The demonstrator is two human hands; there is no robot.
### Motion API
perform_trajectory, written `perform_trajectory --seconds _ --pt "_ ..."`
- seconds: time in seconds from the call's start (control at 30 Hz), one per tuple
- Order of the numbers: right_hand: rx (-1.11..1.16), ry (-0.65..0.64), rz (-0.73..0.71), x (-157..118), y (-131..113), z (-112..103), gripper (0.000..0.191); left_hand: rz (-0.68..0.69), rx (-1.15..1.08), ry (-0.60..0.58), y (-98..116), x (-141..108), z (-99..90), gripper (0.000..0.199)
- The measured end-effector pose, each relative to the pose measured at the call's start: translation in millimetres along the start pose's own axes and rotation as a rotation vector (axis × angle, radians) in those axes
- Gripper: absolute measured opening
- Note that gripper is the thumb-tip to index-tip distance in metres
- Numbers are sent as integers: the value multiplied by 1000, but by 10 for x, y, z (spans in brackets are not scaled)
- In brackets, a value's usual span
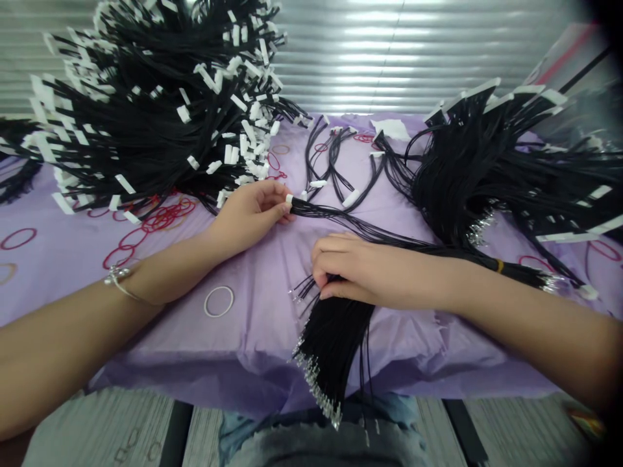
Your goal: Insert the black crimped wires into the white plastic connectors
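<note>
Between thumb and fingers, my left hand point(257, 211) pinches the white connector point(289, 200) at the end of a bunch of thin black wires point(341, 215). These wires run right, passing behind my right forearm. My right hand point(348, 267) has its fingers curled round a few black wires point(305, 288) whose bare metal tips stick out on the left. Beneath it a thick bundle of black wires point(335, 337) with silvery terminals hangs over the table's front edge. A yellow band point(500, 265) wraps wires near the right forearm.
A tall heap of black cables with white connectors point(146, 130) fills the back left. Another cable pile point(457, 175) lies at right. Red rubber bands point(160, 220), a pale ring point(219, 301) and loose short cables point(335, 159) lie on the purple tablecloth point(185, 337).
</note>
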State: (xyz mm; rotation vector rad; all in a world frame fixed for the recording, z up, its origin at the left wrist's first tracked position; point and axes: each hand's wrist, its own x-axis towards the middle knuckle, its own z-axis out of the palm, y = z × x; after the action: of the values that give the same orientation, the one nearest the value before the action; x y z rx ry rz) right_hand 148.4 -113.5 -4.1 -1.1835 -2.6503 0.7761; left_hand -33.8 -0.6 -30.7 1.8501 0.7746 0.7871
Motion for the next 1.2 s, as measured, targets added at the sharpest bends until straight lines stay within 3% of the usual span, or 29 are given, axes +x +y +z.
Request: perform_trajectory --seconds 0.13,0.3,0.47,0.63,0.8,0.93,1.2 --pt "40 87 19 27 19 14 16 41 46 7 6 -27 -5 5" --pt "-10 4 76 83 12 -24 10 52 71 16 20 -44 2 5" --pt "-48 -99 28 69 -8 -87 13 45 91 10 41 -54 10 5" --pt "-167 -81 -18 21 -30 -55 21 39 102 23 44 -59 0 7" --pt "66 65 68 -1 -39 -83 11 -80 -38 -2 185 -130 10 7" --pt "201 239 22 -7 -48 -105 13 -189 -238 -53 285 -223 45 13" --pt "384 449 181 -41 -151 -114 14 -236 -341 -118 302 -293 84 13"
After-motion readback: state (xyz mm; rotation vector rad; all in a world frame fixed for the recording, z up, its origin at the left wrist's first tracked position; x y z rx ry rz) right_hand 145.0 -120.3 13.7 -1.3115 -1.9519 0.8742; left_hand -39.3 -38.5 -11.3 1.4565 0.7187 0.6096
